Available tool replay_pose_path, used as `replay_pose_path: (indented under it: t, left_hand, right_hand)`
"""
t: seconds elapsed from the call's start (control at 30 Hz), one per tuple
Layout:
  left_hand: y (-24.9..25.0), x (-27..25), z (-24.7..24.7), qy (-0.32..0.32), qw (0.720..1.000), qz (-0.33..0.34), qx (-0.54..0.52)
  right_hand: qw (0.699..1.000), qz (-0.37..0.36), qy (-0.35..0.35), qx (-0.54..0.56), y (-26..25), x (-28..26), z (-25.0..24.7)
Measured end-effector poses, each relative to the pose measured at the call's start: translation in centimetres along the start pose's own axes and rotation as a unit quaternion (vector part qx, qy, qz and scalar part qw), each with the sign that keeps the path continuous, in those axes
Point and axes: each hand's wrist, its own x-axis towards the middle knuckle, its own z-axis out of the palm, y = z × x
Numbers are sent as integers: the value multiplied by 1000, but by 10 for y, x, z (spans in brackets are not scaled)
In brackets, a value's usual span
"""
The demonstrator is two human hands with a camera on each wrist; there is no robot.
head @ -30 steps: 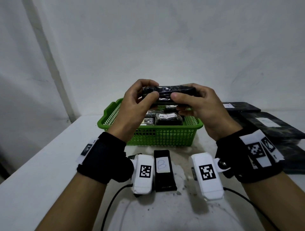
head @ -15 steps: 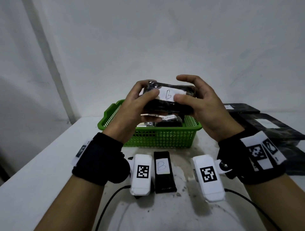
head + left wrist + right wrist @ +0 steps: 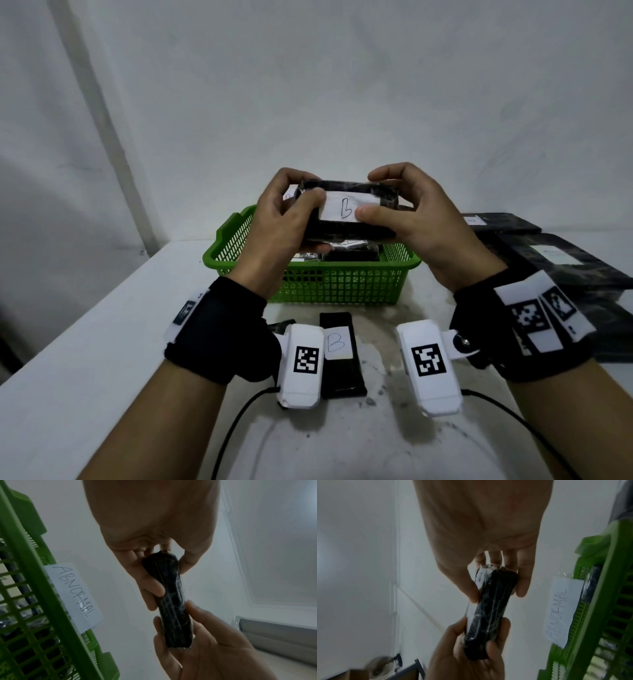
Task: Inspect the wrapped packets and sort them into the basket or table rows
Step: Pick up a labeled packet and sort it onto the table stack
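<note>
The wrapped packet [image 3: 346, 212] marked "B" is up in front of you, over the green basket [image 3: 342, 284] at twelve o'clock, its label turned toward you. Your left hand [image 3: 277, 226] grasps one end and your right hand [image 3: 407, 212] the other, thumbs on the label face and fingers curled behind, as both wrist views confirm.

Judging by the layout, you are midway. One "B" packet [image 3: 339, 356] already lies on the table [image 3: 102, 342] at six o'clock, between your wrists, so a row has barely begun. Several packets [image 3: 342, 253] sit in the basket, which carries a paper tag [image 3: 73, 596] reading "ABNORMAL". The one you hold has yet to be placed; if its wrap looks sound, it likely belongs beside the other "B".

The table is white, scuffed with dark marks near its middle. Flat black pouches [image 3: 555, 260] lie at two o'clock. A bare white wall stands behind.
</note>
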Motion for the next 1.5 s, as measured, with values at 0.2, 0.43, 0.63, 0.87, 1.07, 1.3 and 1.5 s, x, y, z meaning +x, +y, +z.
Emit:
replay_pose_path:
  t: [0.2, 0.43, 0.63, 0.87, 1.07, 1.3, 1.5]
  left_hand:
    - [0, 2, -1, -13, 1000, -7, -2]
    - [11, -1, 2, -112, 993, -20, -6]
    - [14, -2, -2, -130, 991, -40, -18]
    - [7, -1, -6, -175, 979, -106, -22]
    - [0, 4, -6, -151, 987, -56, -18]
    - [-2, 3, -7, -186, 982, -36, 18]
    - [-9, 4, -8, -185, 980, -70, 6]
  right_hand:
    - [988, 19, 63, -142, 3, -1, -2]
    - [996, 55, -21, -60, 3, -1, -2]
    - [1000, -4, 22, -14, 2, -3, -5]
    - [991, -89, -52, -83, 7, -5, -2]
    - [990, -52, -122, -53, 7, -4, -3]
    - [999, -27, -15, -20, 3, 3, -8]
    - [998, -52, 33, -7, -3, 2, -9]
